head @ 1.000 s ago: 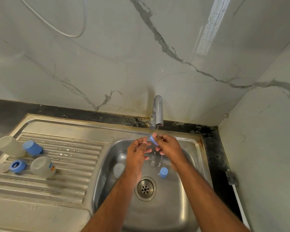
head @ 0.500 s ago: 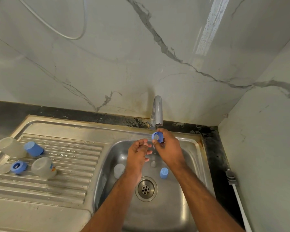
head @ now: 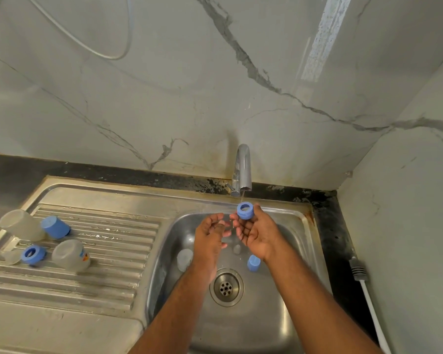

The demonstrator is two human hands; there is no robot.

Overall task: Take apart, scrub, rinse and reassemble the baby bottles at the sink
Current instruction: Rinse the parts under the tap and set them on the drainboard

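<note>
Hands hold blue ring under tap.

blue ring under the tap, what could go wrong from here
1. The right hand pinches the blue ring only at its fingertips under the thin stream from the tap; wet plastic could slip and drop into the sink basin.
2. A small clear piece lies near the open drain; running water might push it there.
3. The left hand holds nothing and is not under the ring, so it likely would not catch a fall.
</note>
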